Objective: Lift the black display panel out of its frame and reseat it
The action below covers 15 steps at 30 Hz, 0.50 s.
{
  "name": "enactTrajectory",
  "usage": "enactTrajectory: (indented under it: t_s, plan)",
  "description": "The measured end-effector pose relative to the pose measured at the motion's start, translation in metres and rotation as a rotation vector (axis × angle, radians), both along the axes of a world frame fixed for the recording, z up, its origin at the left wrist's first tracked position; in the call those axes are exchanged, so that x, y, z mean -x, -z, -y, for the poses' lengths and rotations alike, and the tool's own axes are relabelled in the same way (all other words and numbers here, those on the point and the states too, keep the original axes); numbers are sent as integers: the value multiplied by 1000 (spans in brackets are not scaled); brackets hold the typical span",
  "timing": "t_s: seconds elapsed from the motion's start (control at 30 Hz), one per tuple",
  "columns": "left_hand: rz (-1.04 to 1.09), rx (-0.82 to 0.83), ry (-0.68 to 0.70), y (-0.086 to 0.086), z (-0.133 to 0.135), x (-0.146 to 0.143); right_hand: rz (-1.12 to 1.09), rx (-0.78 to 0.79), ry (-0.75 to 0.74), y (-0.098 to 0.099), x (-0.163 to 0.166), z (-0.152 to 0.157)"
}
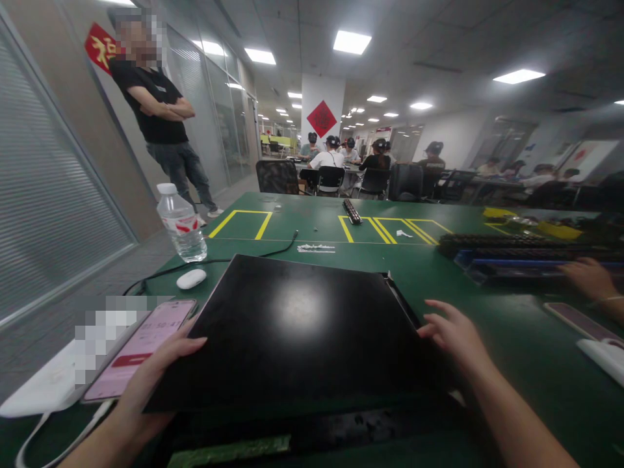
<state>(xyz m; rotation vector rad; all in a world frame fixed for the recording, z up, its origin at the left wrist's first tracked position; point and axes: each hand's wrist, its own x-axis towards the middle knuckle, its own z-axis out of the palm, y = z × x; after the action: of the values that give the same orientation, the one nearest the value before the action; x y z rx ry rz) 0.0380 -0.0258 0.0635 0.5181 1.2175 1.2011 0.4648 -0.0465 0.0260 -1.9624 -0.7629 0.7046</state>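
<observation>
A flat black rectangular panel [287, 338] with a bright glare spot lies tilted in front of me. My left hand [160, 370] grips its left edge, thumb on top and the other fingers underneath. By the right edge is my right hand [451, 335], fingers stretched and apart, the lower fingertips close against the edge; whether they touch it I cannot tell. A dark frame piece [402, 302] shows along that edge. Below the panel's near side, a green circuit board strip [234, 452] and a dark part [361, 426] are partly visible.
Left on the green table [341, 224] are a water bottle [182, 224], white earbud case [192, 279], phone [146, 348], white power strip [58, 383] and black cable [219, 261]. Dark strips [492, 253] lie right, near another person's hand [592, 279]. A person [160, 104] stands back left.
</observation>
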Motion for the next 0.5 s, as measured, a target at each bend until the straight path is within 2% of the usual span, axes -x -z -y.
enactTrajectory:
  t_s: [0.27, 0.5]
  plan:
    - [-10, 2, 68, 2, -2, 3, 17, 3, -1, -4, 1, 2]
    - [-33, -7, 54, 4, -1, -3, 98, 45, -15, -1, -7, 1]
